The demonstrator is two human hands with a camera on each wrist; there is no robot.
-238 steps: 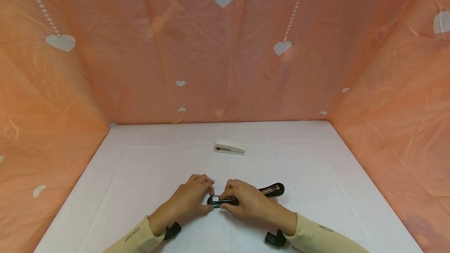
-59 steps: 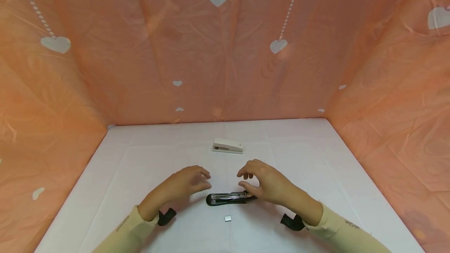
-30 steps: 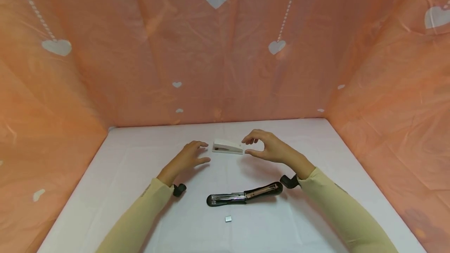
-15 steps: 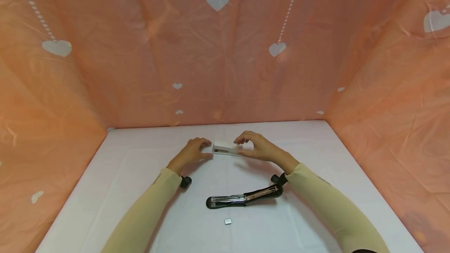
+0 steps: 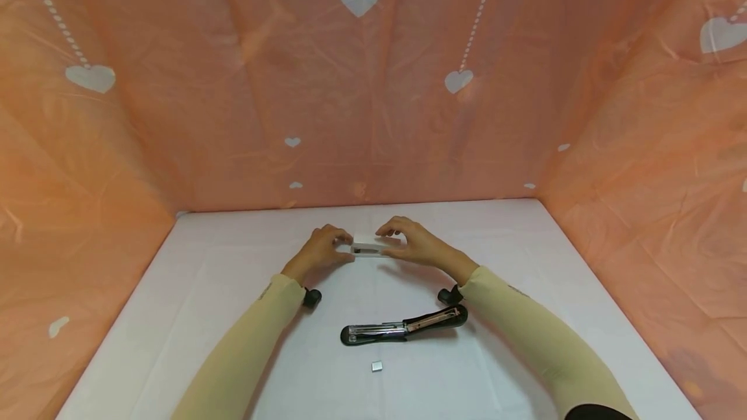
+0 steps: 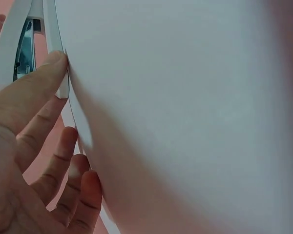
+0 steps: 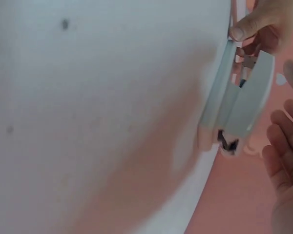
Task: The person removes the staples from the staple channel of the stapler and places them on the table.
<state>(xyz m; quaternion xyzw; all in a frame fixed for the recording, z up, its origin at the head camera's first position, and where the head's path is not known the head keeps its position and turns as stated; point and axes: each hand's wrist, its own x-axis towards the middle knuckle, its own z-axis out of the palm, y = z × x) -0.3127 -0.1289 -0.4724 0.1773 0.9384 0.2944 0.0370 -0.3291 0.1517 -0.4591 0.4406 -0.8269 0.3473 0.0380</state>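
Between two hands [image 5: 318, 250] [image 5: 419, 246]: one white stapler [image 7: 250, 103].

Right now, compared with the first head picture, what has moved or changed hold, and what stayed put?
The left hand and right hand let go of the black stapler and moved forward. The left pinches one end of the white stapler; the right is by the other. A silver block now lies on the near side. Both staplers lie about where they were.

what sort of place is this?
Probably a makeshift recording booth: orange heart-print sheeting hangs around three sides of a white-covered table, with a black stapler lying open on it. Can't tell what's beyond.
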